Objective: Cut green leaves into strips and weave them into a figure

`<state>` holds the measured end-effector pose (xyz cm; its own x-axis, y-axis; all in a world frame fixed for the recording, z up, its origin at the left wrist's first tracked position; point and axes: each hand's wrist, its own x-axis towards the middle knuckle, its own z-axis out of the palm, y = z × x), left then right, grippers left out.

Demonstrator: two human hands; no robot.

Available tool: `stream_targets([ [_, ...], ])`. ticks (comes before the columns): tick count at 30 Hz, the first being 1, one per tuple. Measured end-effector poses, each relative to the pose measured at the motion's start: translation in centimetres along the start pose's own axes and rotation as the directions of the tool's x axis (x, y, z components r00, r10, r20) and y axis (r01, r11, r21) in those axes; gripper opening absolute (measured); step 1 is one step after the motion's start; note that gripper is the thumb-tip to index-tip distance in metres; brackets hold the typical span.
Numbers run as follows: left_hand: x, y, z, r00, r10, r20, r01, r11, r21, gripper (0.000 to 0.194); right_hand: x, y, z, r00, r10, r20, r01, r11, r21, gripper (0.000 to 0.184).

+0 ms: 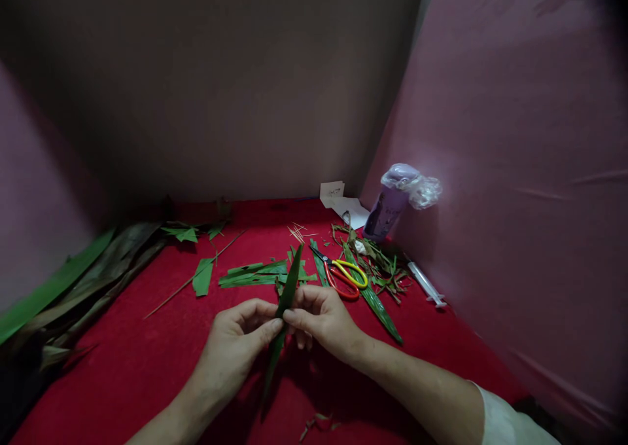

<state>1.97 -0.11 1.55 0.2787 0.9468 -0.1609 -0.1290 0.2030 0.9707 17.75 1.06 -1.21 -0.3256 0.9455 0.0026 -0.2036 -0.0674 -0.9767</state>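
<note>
A long, narrow, dark green leaf (pixel 291 281) with a pointed tip is held above the red cloth, slanting up and away. My left hand (pixel 235 343) pinches its middle between thumb and fingers. From the other side, my right hand (pixel 324 320) also pinches the leaf, its thumb near the left thumb. Just beyond the right hand lie scissors (pixel 341 273) with one red and one yellow handle. Cut green leaf strips (pixel 252 273) rest beyond my left hand, partly hidden by the held leaf.
Toothpicks (pixel 298 233) lie scattered at the back. A purple bottle (pixel 387 206) wrapped in clear plastic stands at right, near dry plant scraps (pixel 383 262) and a syringe (pixel 424 283). White paper (pixel 350 211) lies behind. Large leaves (pixel 73 281) fill the left edge, near a thin stick (pixel 181 288).
</note>
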Motion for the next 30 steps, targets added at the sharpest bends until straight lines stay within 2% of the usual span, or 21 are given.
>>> stream_targets([
  [3,0.1,-0.1,-0.3,0.998,-0.048,-0.049,0.049,0.999,0.007,0.015,-0.1,0.1,0.2,0.995,-0.036,-0.095,0.026,0.993,-0.114,0.025],
  [5,0.1,-0.1,-0.4,0.995,-0.087,-0.056,0.086,0.996,-0.018,0.016,-0.3,0.1,0.2,0.982,-0.104,-0.155,0.066,0.970,-0.234,0.019],
  [8,0.1,-0.1,-0.5,0.994,-0.104,-0.047,0.100,0.993,-0.065,0.015,-0.7,-0.1,0.2,0.946,-0.278,-0.168,0.171,0.866,-0.471,0.009],
  [11,0.2,-0.2,-0.6,0.994,-0.089,-0.056,0.085,0.994,-0.070,0.016,-1.2,-0.4,0.3,0.875,-0.482,-0.046,0.330,0.664,-0.671,0.015],
  [13,0.3,-0.3,-0.6,0.994,-0.084,-0.069,0.080,0.995,-0.060,0.017,-1.5,-0.4,0.3,0.838,-0.540,0.074,0.409,0.534,-0.740,0.024],
  [18,0.4,-0.6,-0.6,0.992,-0.089,-0.086,0.084,0.995,-0.053,0.019,-1.7,0.1,0.1,0.809,-0.524,0.267,0.470,0.304,-0.829,0.042],
  [21,0.5,-0.7,-0.7,0.993,-0.087,-0.081,0.083,0.995,-0.048,0.019,-1.7,0.3,-0.1,0.796,-0.509,0.329,0.486,0.213,-0.848,0.046],
  [23,0.5,-0.6,-0.8,0.995,-0.080,-0.066,0.077,0.995,-0.057,0.018,-1.7,0.1,0.0,0.801,-0.502,0.326,0.490,0.236,-0.839,0.046],
  [24,0.5,-0.5,-0.8,0.995,-0.086,-0.055,0.082,0.994,-0.073,0.017,-1.7,-0.1,0.0,0.810,-0.509,0.292,0.480,0.288,-0.829,0.044],
  [27,0.3,-0.2,-0.8,0.990,-0.136,0.030,0.139,0.978,-0.155,0.014,-1.6,-0.9,0.3,0.873,-0.481,0.083,0.383,0.570,-0.726,0.033],
  [29,0.1,0.0,-0.7,0.981,-0.167,0.103,0.184,0.965,-0.187,0.012,-1.3,-1.1,0.5,0.927,-0.374,-0.041,0.281,0.762,-0.583,0.029],
  [30,0.0,0.0,-0.7,0.975,-0.175,0.134,0.199,0.962,-0.190,0.011,-1.1,-1.1,0.5,0.946,-0.317,-0.075,0.238,0.830,-0.505,0.029],
])
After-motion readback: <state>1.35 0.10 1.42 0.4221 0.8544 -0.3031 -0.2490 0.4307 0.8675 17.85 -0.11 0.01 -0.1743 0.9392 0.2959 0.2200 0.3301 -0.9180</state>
